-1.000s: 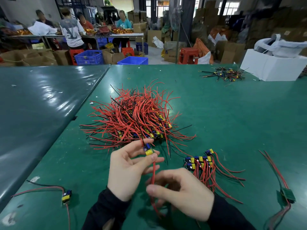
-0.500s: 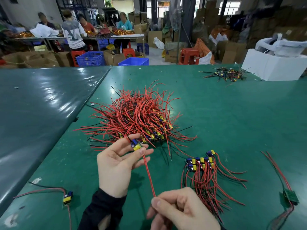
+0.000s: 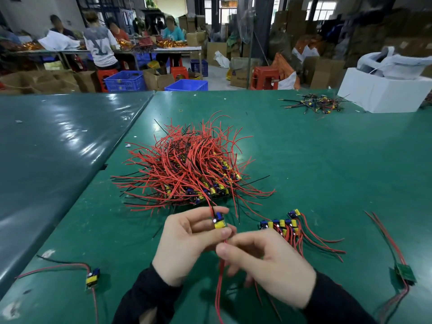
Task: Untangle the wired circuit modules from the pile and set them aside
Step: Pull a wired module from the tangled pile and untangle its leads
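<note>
A tangled pile of red and black wires with small yellow-and-blue circuit modules [image 3: 191,169] lies in the middle of the green table [image 3: 327,164]. My left hand [image 3: 187,242] pinches one yellow-and-blue module [image 3: 219,221] between thumb and fingers, just in front of the pile. My right hand [image 3: 266,263] sits right beside it, fingers curled round that module's red wires [image 3: 219,286], which hang down below. A wire still leads from the module up into the pile. A small sorted bunch of modules [image 3: 287,226] lies to the right of my hands.
A single module with wires [image 3: 92,275] lies at the near left. A green board with red wires [image 3: 405,273] lies at the near right. A second wire heap [image 3: 315,104] and a white box [image 3: 383,94] stand at the far right. A glossy table [image 3: 53,155] adjoins on the left.
My right hand has come back up along the red wires to meet my left hand. My left hand and the module have shifted right, closer to the sorted bunch.
</note>
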